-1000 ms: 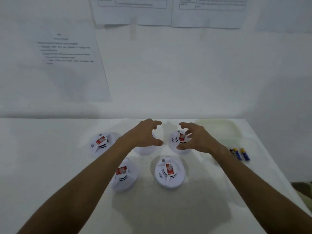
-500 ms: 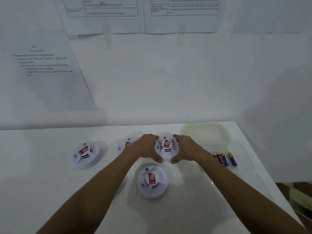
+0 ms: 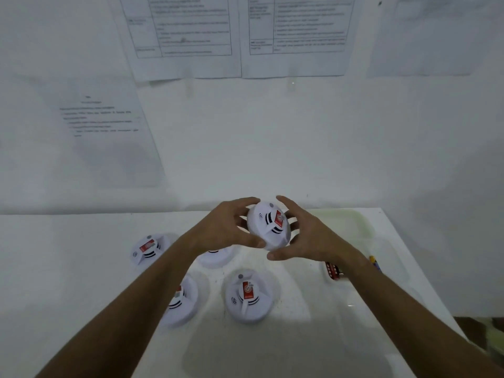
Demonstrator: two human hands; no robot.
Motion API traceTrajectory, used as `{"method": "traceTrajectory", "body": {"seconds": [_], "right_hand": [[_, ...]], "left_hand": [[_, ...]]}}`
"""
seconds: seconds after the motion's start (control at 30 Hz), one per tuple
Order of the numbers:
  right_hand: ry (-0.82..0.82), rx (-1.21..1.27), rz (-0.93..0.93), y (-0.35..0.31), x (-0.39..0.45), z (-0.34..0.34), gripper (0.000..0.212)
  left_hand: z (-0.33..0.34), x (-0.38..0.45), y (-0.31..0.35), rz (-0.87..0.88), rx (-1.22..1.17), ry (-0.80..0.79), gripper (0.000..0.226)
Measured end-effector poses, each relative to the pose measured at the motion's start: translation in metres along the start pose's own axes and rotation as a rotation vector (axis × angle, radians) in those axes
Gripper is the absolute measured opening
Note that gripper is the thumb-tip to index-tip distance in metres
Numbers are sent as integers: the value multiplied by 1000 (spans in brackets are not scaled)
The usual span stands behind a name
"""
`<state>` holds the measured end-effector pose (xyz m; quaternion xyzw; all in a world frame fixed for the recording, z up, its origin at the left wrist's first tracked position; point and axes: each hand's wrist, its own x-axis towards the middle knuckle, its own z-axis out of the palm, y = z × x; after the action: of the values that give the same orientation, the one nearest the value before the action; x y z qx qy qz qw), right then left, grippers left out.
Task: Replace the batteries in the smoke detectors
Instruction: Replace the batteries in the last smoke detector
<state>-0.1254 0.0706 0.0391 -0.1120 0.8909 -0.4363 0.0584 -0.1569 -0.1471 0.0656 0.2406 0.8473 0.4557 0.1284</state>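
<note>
A round white smoke detector (image 3: 268, 226) with a red sticker is held tilted above the white table (image 3: 68, 268). My left hand (image 3: 226, 227) grips its left side and my right hand (image 3: 305, 236) grips its right side, fingers curled round the rim. Several more white detectors lie on the table: one at the left (image 3: 147, 252), one partly hidden behind my left wrist (image 3: 215, 259), one under my left forearm (image 3: 182, 304) and one in front (image 3: 249, 296). Batteries (image 3: 375, 263) lie to the right, partly hidden by my right forearm.
A pale translucent tray (image 3: 354, 222) sits at the table's back right. A small red-striped thing (image 3: 334, 271) lies beside my right wrist. Printed sheets (image 3: 185, 36) hang on the wall behind. The table's right edge (image 3: 425, 282) drops off to the floor.
Both hands closed round the back-right detector on the table, then lifted it up and tilted it. The camera has tilted upward a little.
</note>
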Motion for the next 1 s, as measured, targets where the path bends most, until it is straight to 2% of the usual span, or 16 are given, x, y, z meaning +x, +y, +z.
{"method": "traceTrajectory", "body": {"seconds": [0.1, 0.2, 0.3, 0.43, 0.57, 0.67, 0.8, 1.0], "right_hand": [[20, 3, -54, -17, -16, -5, 107], [45, 45, -47, -19, -33, -6, 94], [5, 307, -11, -16, -48, -8, 91], [-32, 478, -79, -5, -64, -6, 88], [-56, 419, -135, 0, -77, -3, 93], [-32, 351, -158, 3, -82, 0, 101], [10, 312, -175, 9, -88, 2, 101], [7, 307, -179, 13, -93, 8, 104]], "left_hand": [[2, -17, 17, -3, -89, -5, 89], [7, -33, 23, 0, -178, -11, 78], [15, -47, 20, 8, -146, -8, 75], [33, -59, 26, 17, -124, -65, 94], [43, -62, 30, 46, -54, 13, 96], [48, -65, 31, 66, 46, 4, 94], [53, -69, 36, 64, 19, -1, 81], [51, -69, 39, 60, 124, 46, 68]]}}
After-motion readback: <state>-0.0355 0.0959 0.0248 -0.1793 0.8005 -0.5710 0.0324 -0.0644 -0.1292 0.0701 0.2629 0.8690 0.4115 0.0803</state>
